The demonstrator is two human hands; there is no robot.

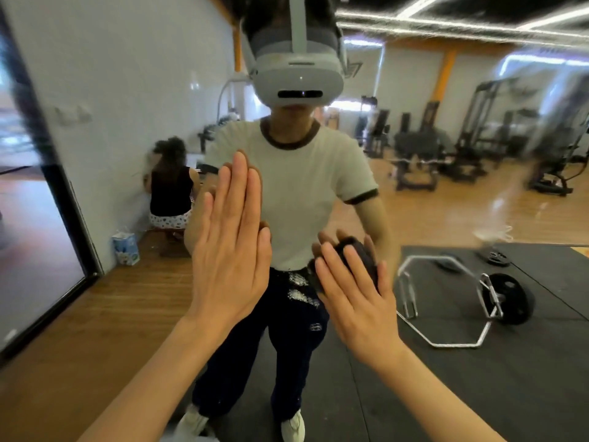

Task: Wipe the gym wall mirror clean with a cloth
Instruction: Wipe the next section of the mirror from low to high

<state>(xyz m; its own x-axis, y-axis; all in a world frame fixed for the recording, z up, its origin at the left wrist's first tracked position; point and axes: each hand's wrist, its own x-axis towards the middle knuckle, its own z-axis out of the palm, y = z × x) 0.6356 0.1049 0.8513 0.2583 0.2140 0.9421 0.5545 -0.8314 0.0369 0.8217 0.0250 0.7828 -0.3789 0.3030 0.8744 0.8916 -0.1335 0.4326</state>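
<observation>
Large frameless gym wall mirror [446,138] fills nearly the whole view; its left edge is a dark vertical frame strip [63,199] running down to the wooden floor. Glass to the right and above the hands is open, with hazy smears on the upper right. Reflection shows the person in a white T-shirt with brown trim, a grey headset, dark trousers, standing on black rubber floor matting [478,378]. Also reflected: black weight machines [414,161] far back right, a chrome hex bar with a black plate [497,298] lying on the matting to the right, a seated person in a black top [170,193] by the white wall, and a small blue-white carton [126,248] on the floor near the mirror's left edge.

Left hand [231,250]: flat on the glass, fingers straight and together, pointing up, holding nothing. It meets its own reflection fingertip to fingertip.

Right hand [353,291]: fingers spread over a small dark bunched cloth [353,256], pressing it against the mirror at waist height of the reflection, just right of the left hand, apart from it. Grip on the cloth is flat-palm pressure with fingers only slightly bent over it.
</observation>
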